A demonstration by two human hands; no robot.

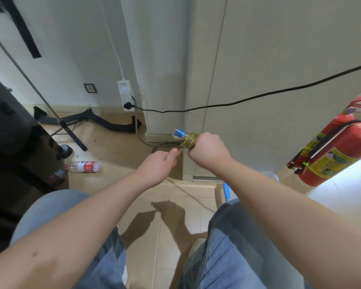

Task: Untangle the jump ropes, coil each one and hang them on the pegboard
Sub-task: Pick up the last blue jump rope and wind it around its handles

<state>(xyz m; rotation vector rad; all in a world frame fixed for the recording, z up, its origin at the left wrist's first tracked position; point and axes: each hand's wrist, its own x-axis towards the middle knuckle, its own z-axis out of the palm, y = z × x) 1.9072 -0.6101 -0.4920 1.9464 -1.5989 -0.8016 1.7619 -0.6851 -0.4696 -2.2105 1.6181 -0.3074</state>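
My right hand (207,150) grips a jump rope's blue handles (179,133), whose ends stick out to the left of my fist. Several turns of the yellow-green rope (189,140) are wound tightly round the handles beside my fingers. My left hand (157,165), just to the lower left, pinches the loose rope (180,150) where it leaves the coil. A thin strand of rope (191,197) runs down across the floor between my legs. Another blue handle (226,190) lies on the floor by my right knee. No pegboard is in view.
A red fire extinguisher (329,155) stands at the right. A black cable (248,99) runs from a wall power strip (126,94) across the view. An empty plastic bottle (86,166) lies on the floor at the left, near a black stand (71,130) and dark furniture.
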